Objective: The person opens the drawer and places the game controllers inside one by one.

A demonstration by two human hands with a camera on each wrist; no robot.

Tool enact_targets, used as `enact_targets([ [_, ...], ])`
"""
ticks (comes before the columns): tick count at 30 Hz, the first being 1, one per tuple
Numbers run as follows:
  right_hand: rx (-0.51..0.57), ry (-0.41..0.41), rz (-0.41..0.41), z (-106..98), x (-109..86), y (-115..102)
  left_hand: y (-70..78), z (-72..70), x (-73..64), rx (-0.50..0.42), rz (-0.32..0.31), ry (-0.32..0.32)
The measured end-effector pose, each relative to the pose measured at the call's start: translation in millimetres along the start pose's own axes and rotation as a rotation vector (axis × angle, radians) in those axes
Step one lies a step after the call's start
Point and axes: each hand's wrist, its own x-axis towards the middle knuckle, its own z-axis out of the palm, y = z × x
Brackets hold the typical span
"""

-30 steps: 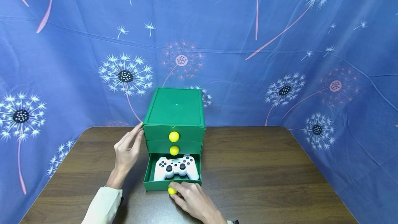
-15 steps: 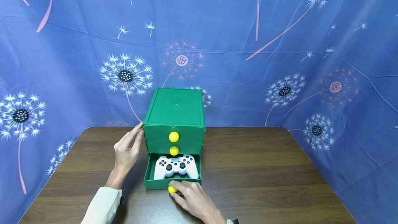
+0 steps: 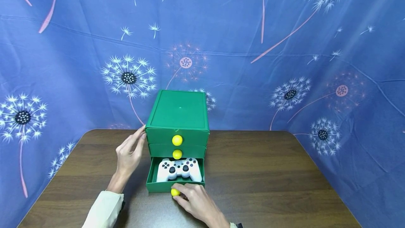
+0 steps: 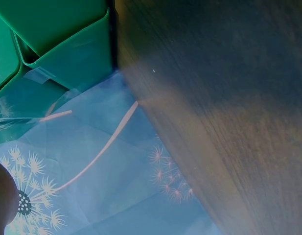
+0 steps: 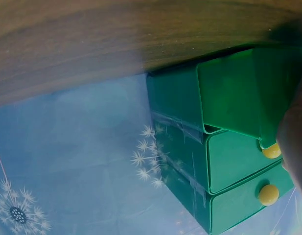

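A green drawer cabinet (image 3: 178, 110) with three drawers stands on the table. Its bottom drawer (image 3: 158, 187) is pulled out, and a white game controller (image 3: 179, 176) lies face up inside. My right hand (image 3: 200, 201) pinches that drawer's yellow knob (image 3: 175, 192) between thumb and fingers. In the right wrist view the drawer's side (image 5: 229, 93) juts out from the cabinet, with part of the hand at the right edge. My left hand (image 3: 128, 154) rests its extended fingertips on the cabinet's left side, near the top front corner.
Both upper drawers are closed, each with a yellow ball knob, the top one (image 3: 177, 140) above the middle one (image 3: 177, 154). The wooden table (image 3: 269, 178) reaches back to a blue dandelion-print cloth (image 3: 234, 90) hanging behind and at the sides.
The bottom drawer has slid slightly inward toward the cabinet, with my right hand on its knob moving along. My left hand stays at the cabinet's side.
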Motion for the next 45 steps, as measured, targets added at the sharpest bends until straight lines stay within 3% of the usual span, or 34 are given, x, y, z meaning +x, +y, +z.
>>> enact_targets([
  [45, 0.006, 0.089, -0.048, 3, 8.8, 14, 0.9, 1.2, 1.1, -0.003, 0.002, 0.009],
])
